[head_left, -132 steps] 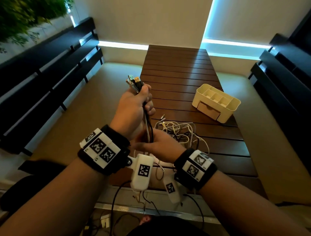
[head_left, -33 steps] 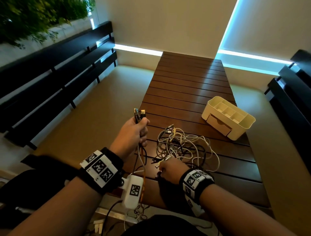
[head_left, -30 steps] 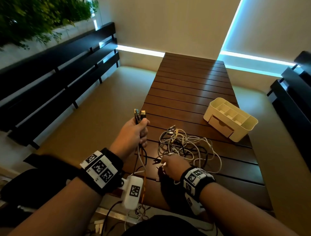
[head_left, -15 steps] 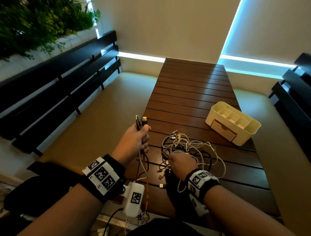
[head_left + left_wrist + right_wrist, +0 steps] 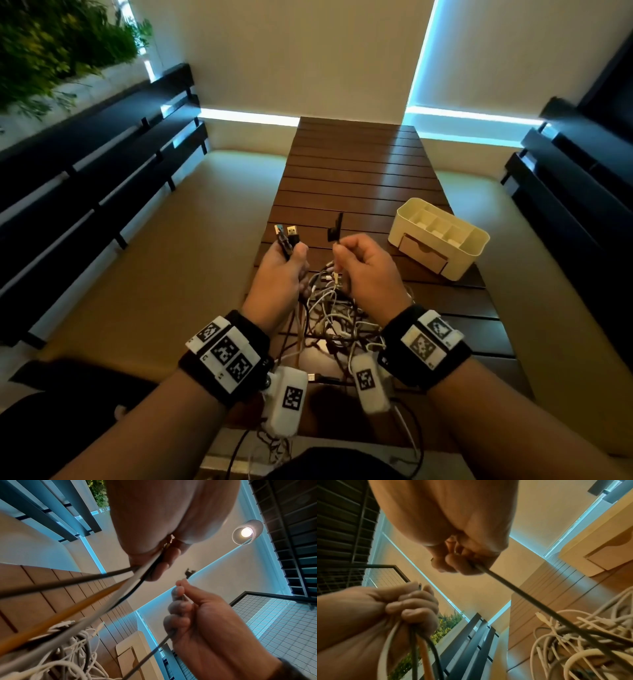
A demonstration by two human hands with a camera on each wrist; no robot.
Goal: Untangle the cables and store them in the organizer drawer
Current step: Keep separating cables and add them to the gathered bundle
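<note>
My left hand (image 5: 279, 270) grips a bunch of several cable ends, whose USB plugs (image 5: 287, 236) stick up above the fist; white, black and orange cables (image 5: 96, 601) run down from it. My right hand (image 5: 363, 263) is raised beside it and pinches a dark cable (image 5: 522, 592) whose black plug (image 5: 335, 229) points up. Below both hands a tangle of white and dark cables (image 5: 337, 315) lies on the brown slatted table (image 5: 356, 171). The cream organizer (image 5: 442, 236) stands to the right, its front drawer (image 5: 423, 253) closed.
Beige bench cushions (image 5: 154, 260) flank the table on both sides, backed by black slatted rails (image 5: 85, 164). Green plants (image 5: 51, 44) stand at the top left. A lit lamp (image 5: 247, 532) shows in the left wrist view.
My right hand has risen from the cable pile to the level of my left hand, pulling a dark cable end up with it. The left hand keeps its grip on the bunch.
</note>
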